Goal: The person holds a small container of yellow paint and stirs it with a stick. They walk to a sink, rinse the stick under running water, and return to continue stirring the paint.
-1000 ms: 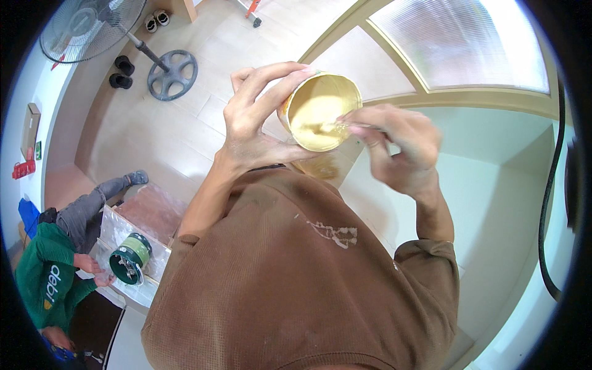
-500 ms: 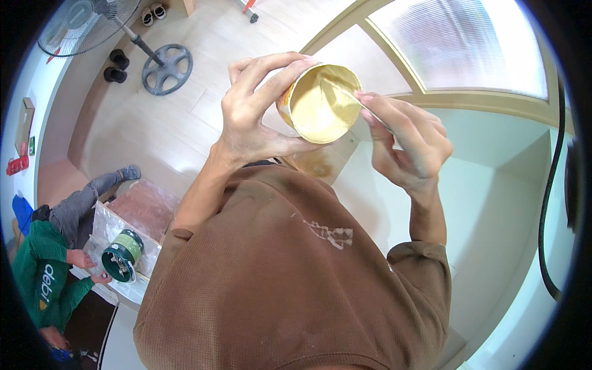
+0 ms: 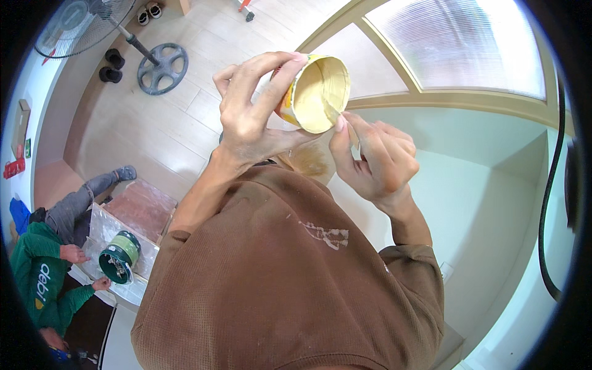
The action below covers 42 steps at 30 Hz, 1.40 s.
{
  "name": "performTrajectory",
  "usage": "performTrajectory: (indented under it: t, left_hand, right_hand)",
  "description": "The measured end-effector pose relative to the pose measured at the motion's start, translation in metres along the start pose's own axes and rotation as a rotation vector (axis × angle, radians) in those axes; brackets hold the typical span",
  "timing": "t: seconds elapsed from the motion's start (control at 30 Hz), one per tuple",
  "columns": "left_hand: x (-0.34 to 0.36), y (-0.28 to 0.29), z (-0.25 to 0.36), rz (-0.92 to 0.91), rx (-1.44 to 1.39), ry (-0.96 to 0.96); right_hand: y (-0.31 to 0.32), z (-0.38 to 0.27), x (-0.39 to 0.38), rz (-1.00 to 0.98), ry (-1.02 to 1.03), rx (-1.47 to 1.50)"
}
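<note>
Yellow cup (image 3: 316, 94) lies tipped sideways, mouth facing the camera, long axis running back-left. Left hand (image 3: 250, 114) grips its body; right hand (image 3: 373, 160) pinches the rim.

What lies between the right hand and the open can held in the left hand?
Nothing: in the head view, the right hand's fingertips touch the can's lower rim; left hand grips its side.

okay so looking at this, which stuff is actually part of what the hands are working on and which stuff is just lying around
In hand:
left hand gripping the small cream-filled can
right hand, fingers at the can's rim

Lying about:
standing fan
dark shoes
green can by a seated person
black cable
</note>
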<state>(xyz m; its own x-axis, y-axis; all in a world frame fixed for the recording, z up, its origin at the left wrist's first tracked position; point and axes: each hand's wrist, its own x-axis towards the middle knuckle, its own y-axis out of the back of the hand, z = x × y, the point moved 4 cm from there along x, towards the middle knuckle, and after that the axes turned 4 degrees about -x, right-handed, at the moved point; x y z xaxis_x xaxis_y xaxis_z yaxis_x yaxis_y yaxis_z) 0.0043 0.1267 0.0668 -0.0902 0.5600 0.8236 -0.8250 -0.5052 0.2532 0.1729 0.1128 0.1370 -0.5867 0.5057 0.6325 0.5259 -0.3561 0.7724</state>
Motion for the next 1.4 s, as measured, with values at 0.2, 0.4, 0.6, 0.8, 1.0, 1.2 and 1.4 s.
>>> performTrajectory:
  t: [0.2,0.4,0.6,0.8,1.0,1.2,1.4]
  left_hand:
    - [-0.002,0.001,-0.003,-0.007,-0.033,0.017]
    - [-0.006,0.000,-0.007,0.006,-0.098,0.022]
    - [-0.007,0.002,-0.006,-0.027,-0.033,0.008]
    - [-0.003,0.001,-0.008,-0.054,-0.052,0.032]
    - [-0.003,0.001,-0.016,0.009,-0.122,0.030]
    - [-0.006,0.003,-0.022,0.045,-0.132,0.034]
    - [0.002,0.003,-0.011,0.043,-0.113,0.021]
  right_hand:
    - [0.004,0.007,0.010,0.073,0.114,-0.026]
    - [-0.002,0.006,0.005,-0.076,0.219,-0.173]
    - [0.005,0.001,-0.006,-0.116,0.110,-0.066]
    - [0.002,0.011,0.009,0.001,0.142,-0.121]
    - [-0.004,0.000,0.017,-0.140,0.179,-0.036]
    - [0.014,0.004,0.011,-0.207,0.196,0.096]
    - [0.008,0.012,0.009,-0.087,0.158,0.033]
